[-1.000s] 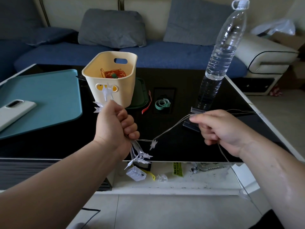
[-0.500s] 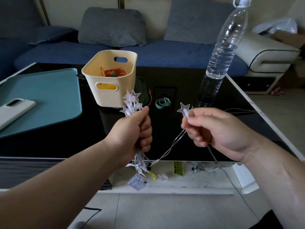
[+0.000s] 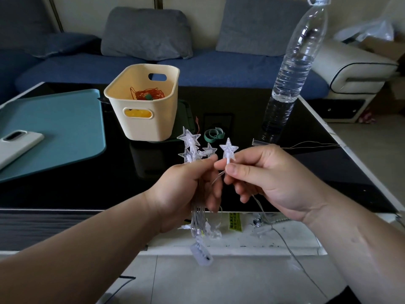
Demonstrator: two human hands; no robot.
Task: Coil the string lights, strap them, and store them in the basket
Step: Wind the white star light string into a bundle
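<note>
My left hand point(image 3: 186, 191) grips a bundle of coiled string lights point(image 3: 191, 145), with clear star bulbs sticking up above the fist and wire loops and a small clear box hanging below. My right hand point(image 3: 265, 178) pinches the stem of a single star bulb point(image 3: 228, 148) right beside the bundle, and thin wire trails down from that hand towards the floor. The cream basket point(image 3: 151, 121) stands on the black table behind the hands, with an orange coiled wire inside. A green strap point(image 3: 213, 135) lies on the table to the basket's right.
A tall clear water bottle point(image 3: 295, 69) stands at the right on the black glass table point(image 3: 92, 185). A teal mat point(image 3: 59, 128) with a white phone point(image 3: 17, 143) lies at the left. More thin wire point(image 3: 311, 145) runs across the table's right side. A blue sofa sits behind.
My hands have come together in front of me. The right hand has carried its star bulb left, up against the bundle in the left hand, and the slack wire between them has shortened.
</note>
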